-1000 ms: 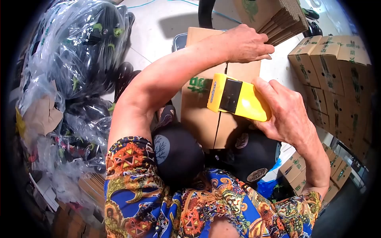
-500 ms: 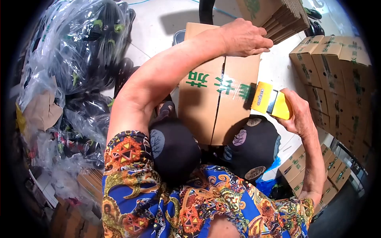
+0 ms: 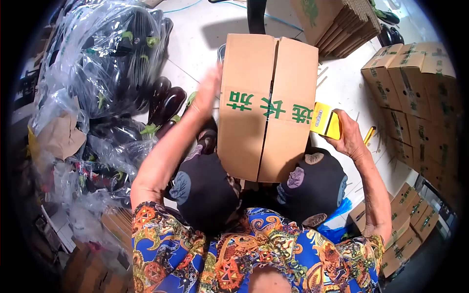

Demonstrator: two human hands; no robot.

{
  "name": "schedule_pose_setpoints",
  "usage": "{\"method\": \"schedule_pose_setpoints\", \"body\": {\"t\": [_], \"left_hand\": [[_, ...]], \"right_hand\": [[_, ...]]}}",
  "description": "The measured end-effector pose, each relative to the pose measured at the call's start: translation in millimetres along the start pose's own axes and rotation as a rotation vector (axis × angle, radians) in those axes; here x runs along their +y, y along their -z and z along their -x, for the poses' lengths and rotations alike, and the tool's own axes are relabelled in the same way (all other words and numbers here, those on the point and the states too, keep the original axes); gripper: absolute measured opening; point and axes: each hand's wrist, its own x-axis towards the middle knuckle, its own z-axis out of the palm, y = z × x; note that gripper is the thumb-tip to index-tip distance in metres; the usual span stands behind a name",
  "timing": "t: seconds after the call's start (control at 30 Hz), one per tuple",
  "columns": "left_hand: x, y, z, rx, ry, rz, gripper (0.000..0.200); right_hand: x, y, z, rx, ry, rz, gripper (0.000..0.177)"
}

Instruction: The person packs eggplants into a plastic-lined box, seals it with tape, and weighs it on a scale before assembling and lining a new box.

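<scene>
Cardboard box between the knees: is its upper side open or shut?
Shut. The cardboard box has its two upper flaps lying flat, nearly meeting along the middle.

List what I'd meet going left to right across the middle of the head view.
Crumpled brown paper, loose eggplants, left hand, large carton, yellow hand tool, right hand, slim yellow cutter, stacked cartons.
</scene>
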Motion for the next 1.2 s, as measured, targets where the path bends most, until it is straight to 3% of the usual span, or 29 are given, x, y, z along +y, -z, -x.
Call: {"method": "schedule_pose_setpoints", "body": {"t": [0.07,0.13,0.2,0.27,0.33,0.47,0.57,0.63,0.73,0.77,0.83,0.87,0.9,1.2], "left_hand": [[-22.8,-24.2,27.6,-0.154,-0.173,-0.266,0.055],[-9.1,-37.5,30.9,-0.244,0.046,0.028,0.056],[8.3,-59.2,22.1,-0.223,0.196,0.126,0.054],[24.7,-84.6,21.3,-0.282,0.015,-0.153,0.052],[17.9,-95.2,14.6,-0.329,-0.025,-0.189,0.054],[-5.5,-72.9,-17.4,-0.336,0.277,0.145,0.058],[-0.2,-35.9,-34.5,-0.288,0.462,0.244,0.063],[10.0,-11.5,-37.9,-0.261,0.440,0.191,0.067],[52.7,-4.9,-20.8,-0.288,0.123,-0.059,0.076],[78.4,-35.5,-1.6,-0.256,0.095,-0.102,0.068],[76.8,-31.1,-14.8,-0.238,-0.093,-0.607,0.074],[68.1,-25.5,-21.2,-0.106,-0.081,-0.636,0.070],[70.3,-23.3,-21.1,-0.086,-0.211,-0.868,0.066],[79.7,-30.6,-18.0,0.034,-0.179,-1.088,0.063]], "right_hand": [[-1.5,-3.7,1.6,0.034,-0.022,-0.020,0.042],[-9.4,-1.2,10.2,0.050,-0.056,0.029,0.042],[-18.0,12.3,15.8,0.044,-0.067,0.079,0.043],[-29.7,26.3,27.0,0.064,-0.110,0.090,0.044],[-50.7,42.5,28.8,0.091,-0.171,0.121,0.045],[-99.9,57.4,0.5,0.056,-0.224,0.214,0.046],[-120.3,55.2,-35.5,-0.006,-0.146,0.293,0.046],[-134.8,52.1,-63.0,-0.007,-0.028,0.317,0.042],[-152.9,35.0,-101.0,-0.008,0.033,0.445,0.037],[-156.8,27.8,-115.6,-0.094,-0.021,0.469,0.048],[-168.5,16.9,-138.1,-0.112,0.008,0.483,0.047],[-170.5,12.2,-145.6,-0.105,0.026,0.476,0.047],[-171.5,7.6,-152.1,-0.100,0.043,0.472,0.046],[-149.6,27.7,-106.6,-0.065,0.114,0.396,0.043]]}}
